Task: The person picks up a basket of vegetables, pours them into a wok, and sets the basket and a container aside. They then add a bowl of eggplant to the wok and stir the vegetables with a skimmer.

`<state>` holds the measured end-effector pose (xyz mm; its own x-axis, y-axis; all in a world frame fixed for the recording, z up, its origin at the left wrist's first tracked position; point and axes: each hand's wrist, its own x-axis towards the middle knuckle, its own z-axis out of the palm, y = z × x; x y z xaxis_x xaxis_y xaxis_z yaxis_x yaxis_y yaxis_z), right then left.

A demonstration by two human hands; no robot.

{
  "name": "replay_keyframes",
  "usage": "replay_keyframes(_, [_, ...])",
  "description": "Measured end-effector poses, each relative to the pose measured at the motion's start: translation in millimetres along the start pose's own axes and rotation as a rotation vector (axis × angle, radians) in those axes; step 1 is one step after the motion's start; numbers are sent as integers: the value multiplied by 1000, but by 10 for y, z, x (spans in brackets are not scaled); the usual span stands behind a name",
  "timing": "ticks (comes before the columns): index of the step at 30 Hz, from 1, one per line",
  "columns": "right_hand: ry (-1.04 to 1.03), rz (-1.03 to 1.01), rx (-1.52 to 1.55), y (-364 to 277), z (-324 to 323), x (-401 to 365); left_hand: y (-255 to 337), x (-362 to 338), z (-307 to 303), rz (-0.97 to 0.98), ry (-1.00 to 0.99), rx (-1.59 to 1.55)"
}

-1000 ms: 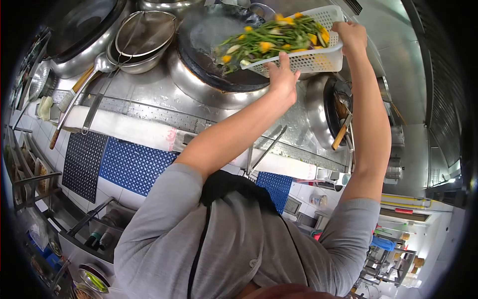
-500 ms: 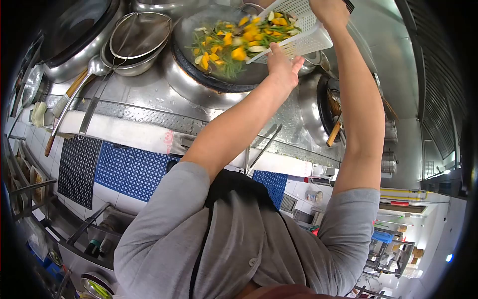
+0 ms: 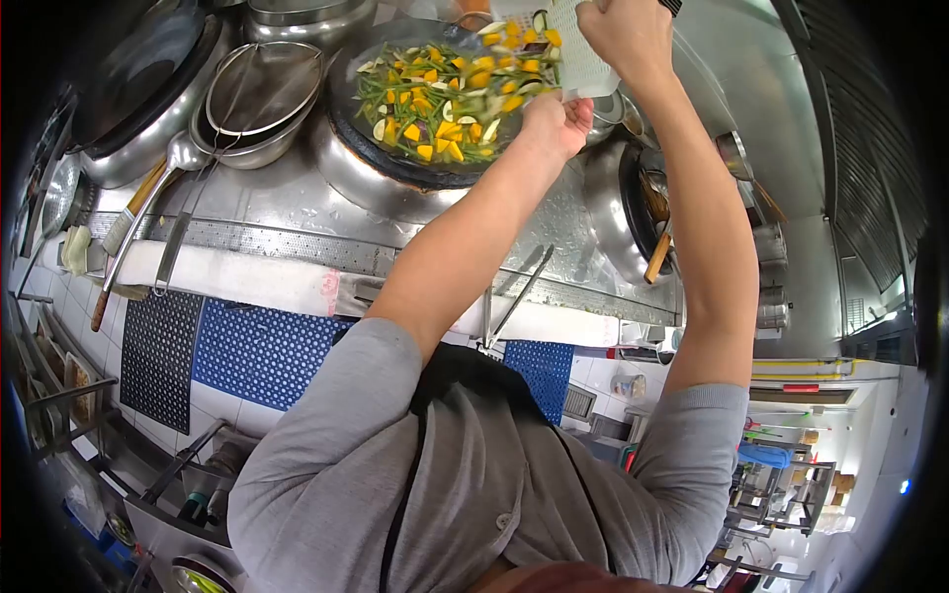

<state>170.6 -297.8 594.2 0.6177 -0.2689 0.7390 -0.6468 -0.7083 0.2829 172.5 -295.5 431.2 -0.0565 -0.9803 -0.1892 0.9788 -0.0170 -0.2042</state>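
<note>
A white perforated plastic basket (image 3: 585, 61) is tipped steeply over the wok (image 3: 348, 148), and chopped vegetables (image 3: 420, 97) tumble from it. Orange-yellow chunks, green stalks and pale slices cover much of the wok's inside; those in mid-fall are blurred. My left hand (image 3: 557, 123) grips the basket's near lower edge with curled fingers. Higher up, my right hand (image 3: 630, 38) is closed around its raised end. Part of the basket is hidden behind my hands.
Left of the wok, a round strainer (image 3: 265, 89) rests over a metal bowl, beside a long-handled ladle (image 3: 183, 153). Another large wok (image 3: 148, 79) stands farther left. A smaller pan (image 3: 618, 212) with a wooden-handled tool is at right. A white cloth (image 3: 247, 270) lines the counter's front edge.
The basket has tilted more steeply, and many more vegetables have dropped into the wok. My right hand has shifted slightly left; my left hand stays at the lower edge.
</note>
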Motion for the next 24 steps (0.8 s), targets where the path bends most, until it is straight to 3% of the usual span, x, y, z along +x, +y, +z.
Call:
replay_keyframes(6, [75, -151, 74, -206, -366, -153, -69, 39, 60, -5, 44, 199])
replay_keyframes(9, [-3, -51, -6, -14, -358, -313, -45, 71, -41, 8, 3, 335])
replay_keyframes(12, [244, 111, -3, 461, -90, -536, 66, 86, -187, -40, -103, 474])
replay_keyframes(13, [226, 222, 15, 507, -115, -618, 97, 34, -222, -29, -140, 526])
replay_keyframes(16, [232, 505, 90, 664, -179, -857, 329, -122, -224, -133, -98, 1125])
replay_keyframes(19, [326, 707, 201, 866, -158, -1139, 540, -241, -184, 20, -102, 1473])
replay_keyframes(24, [486, 1072, 503, 1079, -194, -1622, 898, -224, -162, 399, -105, 1555])
